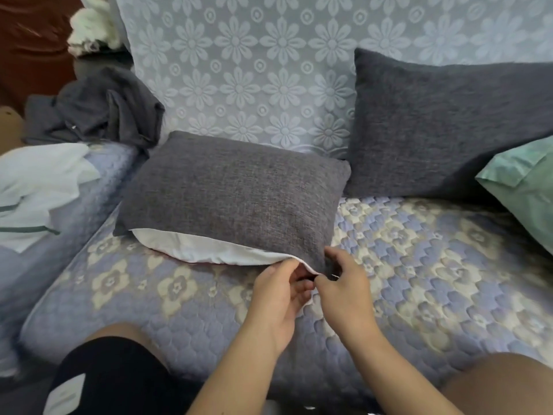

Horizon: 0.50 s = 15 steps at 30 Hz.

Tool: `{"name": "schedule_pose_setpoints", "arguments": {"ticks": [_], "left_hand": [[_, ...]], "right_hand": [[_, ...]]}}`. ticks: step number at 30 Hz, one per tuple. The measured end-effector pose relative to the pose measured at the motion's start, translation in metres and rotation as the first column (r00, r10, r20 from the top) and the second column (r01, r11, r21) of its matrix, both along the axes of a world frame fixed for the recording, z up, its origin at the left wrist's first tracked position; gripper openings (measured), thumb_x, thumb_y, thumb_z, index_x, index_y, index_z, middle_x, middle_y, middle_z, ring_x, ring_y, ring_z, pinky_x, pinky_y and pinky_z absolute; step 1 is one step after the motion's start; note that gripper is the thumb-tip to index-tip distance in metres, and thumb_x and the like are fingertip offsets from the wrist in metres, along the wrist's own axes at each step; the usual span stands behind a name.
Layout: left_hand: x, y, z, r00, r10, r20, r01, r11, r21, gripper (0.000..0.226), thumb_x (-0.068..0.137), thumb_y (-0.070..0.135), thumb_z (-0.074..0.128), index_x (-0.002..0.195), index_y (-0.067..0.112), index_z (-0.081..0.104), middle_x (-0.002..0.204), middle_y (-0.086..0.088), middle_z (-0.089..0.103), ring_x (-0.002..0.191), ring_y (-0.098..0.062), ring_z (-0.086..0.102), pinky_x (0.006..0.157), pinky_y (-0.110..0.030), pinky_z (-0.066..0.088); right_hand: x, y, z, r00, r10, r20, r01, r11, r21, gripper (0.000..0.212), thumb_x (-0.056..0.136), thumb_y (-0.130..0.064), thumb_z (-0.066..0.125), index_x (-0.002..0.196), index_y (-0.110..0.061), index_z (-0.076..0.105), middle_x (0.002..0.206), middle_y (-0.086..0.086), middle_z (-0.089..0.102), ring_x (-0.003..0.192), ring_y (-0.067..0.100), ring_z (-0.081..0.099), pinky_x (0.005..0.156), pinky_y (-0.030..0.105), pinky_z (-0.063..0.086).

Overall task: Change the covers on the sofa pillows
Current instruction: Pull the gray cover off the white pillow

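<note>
- White folded cloth with green piping (pixel 39 187) lies on the sofa arm, far left of your fingers, with a crumpled grey cover (pixel 98 109) beyond it.
- Grey woven pillow (pixel 233 193) lies flat on the quilted sofa seat (pixel 419 265), just beyond your fingertips; its white inner cushion (pixel 209 250) shows along the near, open edge.
- Your left hand (pixel 278 298) is at the pillow's near right corner, thumb and fingers curled and pinching the edge of the cover there.
- Your right hand (pixel 344 286) sits just right of the left, fingers curled at the same corner; something small and thin shows at its fingertips, but you cannot tell what it is.
- Right of your fingers and further back, a second grey pillow (pixel 443 124) leans on the flowered lace backrest (pixel 269 70), and a pale green pillow (pixel 526 187) sits at the far right edge.
- No brand, label or readable writing shows on anything.
</note>
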<state>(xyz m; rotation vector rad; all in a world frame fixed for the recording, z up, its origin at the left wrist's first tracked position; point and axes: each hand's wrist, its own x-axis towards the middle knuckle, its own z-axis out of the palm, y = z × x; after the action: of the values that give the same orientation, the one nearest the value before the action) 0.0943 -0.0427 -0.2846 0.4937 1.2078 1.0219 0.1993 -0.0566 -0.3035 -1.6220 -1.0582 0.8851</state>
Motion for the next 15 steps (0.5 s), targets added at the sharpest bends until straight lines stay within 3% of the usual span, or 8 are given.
{"name": "schedule_pose_setpoints", "arguments": {"ticks": [4, 8, 11, 15], "left_hand": [[-0.003, 0.001, -0.001, 0.999, -0.002, 0.033, 0.0, 0.998, 0.062, 0.02, 0.101, 0.012, 0.059, 0.119, 0.004, 0.06, 0.097, -0.009, 0.076, 0.086, -0.023, 0.074, 0.072, -0.031, 0.056], [-0.007, -0.003, -0.007, 0.999, -0.04, 0.004, 0.04, 0.997, 0.073, 0.025, 0.105, 0.01, 0.05, 0.129, 0.016, 0.052, 0.113, -0.013, 0.075, 0.098, -0.027, 0.075, 0.081, -0.037, 0.056], [-0.011, 0.007, -0.006, 0.991, -0.038, 0.126, 0.039, 0.999, -0.013, 0.028, 0.102, 0.019, 0.058, 0.129, 0.013, 0.058, 0.115, -0.012, 0.074, 0.091, -0.022, 0.074, 0.073, -0.03, 0.055], [-0.005, 0.031, 0.006, 0.988, -0.066, 0.139, 0.081, 0.99, -0.111, 0.02, 0.098, 0.01, 0.052, 0.094, 0.01, 0.072, 0.085, -0.007, 0.075, 0.065, -0.015, 0.067, 0.059, -0.025, 0.047]], "right_hand": [[0.003, 0.001, 0.004, 0.978, 0.028, -0.206, -0.021, 0.999, 0.036, 0.054, 0.082, 0.016, 0.051, 0.12, -0.019, 0.065, 0.108, -0.004, 0.074, 0.104, 0.007, 0.069, 0.094, 0.031, 0.055], [0.003, 0.005, 0.009, 0.855, 0.007, -0.519, -0.012, 1.0, -0.005, 0.047, 0.087, 0.016, 0.048, 0.115, -0.017, 0.065, 0.101, 0.005, 0.077, 0.099, 0.025, 0.072, 0.093, 0.04, 0.056], [0.002, 0.007, 0.011, 0.855, 0.1, -0.509, -0.097, 0.995, 0.032, 0.042, 0.09, 0.013, 0.046, 0.115, -0.013, 0.068, 0.103, 0.005, 0.076, 0.1, 0.024, 0.071, 0.088, 0.036, 0.057], [0.002, 0.004, 0.014, 0.896, 0.222, -0.384, -0.203, 0.975, 0.091, 0.03, 0.093, 0.005, 0.057, 0.111, -0.016, 0.067, 0.099, 0.001, 0.076, 0.095, 0.015, 0.071, 0.086, 0.029, 0.057]]}}
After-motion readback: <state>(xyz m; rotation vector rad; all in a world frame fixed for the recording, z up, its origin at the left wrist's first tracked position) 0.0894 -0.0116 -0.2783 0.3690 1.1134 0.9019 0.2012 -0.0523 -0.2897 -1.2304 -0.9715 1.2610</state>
